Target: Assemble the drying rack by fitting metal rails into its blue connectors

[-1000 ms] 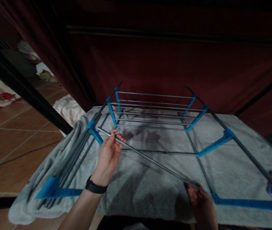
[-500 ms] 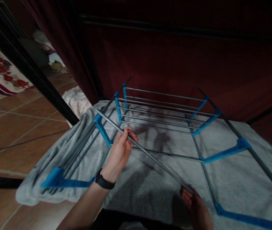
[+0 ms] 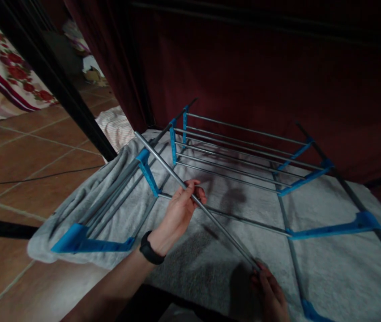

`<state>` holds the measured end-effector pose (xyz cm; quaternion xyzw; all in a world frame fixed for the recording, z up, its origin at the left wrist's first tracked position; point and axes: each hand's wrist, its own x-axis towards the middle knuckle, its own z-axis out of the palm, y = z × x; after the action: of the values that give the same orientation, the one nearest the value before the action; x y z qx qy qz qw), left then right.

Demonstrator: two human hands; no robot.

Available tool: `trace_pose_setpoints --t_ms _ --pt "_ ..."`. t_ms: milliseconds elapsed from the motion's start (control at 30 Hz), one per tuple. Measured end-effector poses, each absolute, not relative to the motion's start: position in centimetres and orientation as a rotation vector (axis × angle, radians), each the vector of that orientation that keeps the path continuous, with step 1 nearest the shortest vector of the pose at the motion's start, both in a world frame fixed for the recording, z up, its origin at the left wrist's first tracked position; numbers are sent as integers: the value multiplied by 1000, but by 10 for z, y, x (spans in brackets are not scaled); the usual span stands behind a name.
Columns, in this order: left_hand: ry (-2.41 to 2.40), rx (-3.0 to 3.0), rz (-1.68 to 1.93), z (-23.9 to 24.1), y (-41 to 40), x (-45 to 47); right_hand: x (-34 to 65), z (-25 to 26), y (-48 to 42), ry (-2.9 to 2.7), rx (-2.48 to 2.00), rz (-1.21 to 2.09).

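My left hand (image 3: 181,206), with a black band (image 3: 151,248) on the wrist, pinches a thin grey metal rod (image 3: 225,232) near its middle. At the rod's lower right end, the fingers of my right hand (image 3: 271,290) are closed around it. The rod slants over a partly assembled rack of grey tubes and blue plastic brackets. Its upper left end is free, close above a blue bracket (image 3: 147,172). Several crossbars (image 3: 237,154) span the rack's far part. A single crossbar (image 3: 247,220) passes behind the rod.
The rack lies on a grey blanket (image 3: 203,264). Several loose grey rods (image 3: 109,201) rest at the left, by a large blue bracket (image 3: 87,241). Dark posts (image 3: 52,80) and a dark red panel (image 3: 237,85) stand around. Tiled floor (image 3: 9,179) with a cable shows at left.
The view has shifted, so the rack sits differently in the picture. Both hands still hold the rod; its free end now reaches higher in view, and my right fingers cover more of its lower end.
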<state>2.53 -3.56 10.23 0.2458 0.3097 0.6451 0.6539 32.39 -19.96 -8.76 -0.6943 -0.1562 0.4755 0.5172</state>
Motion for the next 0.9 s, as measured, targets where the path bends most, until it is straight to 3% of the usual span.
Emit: trace_pose_setpoints --t_ms 300,900 --pt "746 576 1359 105 -47 28 334 -92 -211 -626 -1687 1075" --pt "770 557 1289 109 -73 23 311 -53 -212 -566 -1788 1042"
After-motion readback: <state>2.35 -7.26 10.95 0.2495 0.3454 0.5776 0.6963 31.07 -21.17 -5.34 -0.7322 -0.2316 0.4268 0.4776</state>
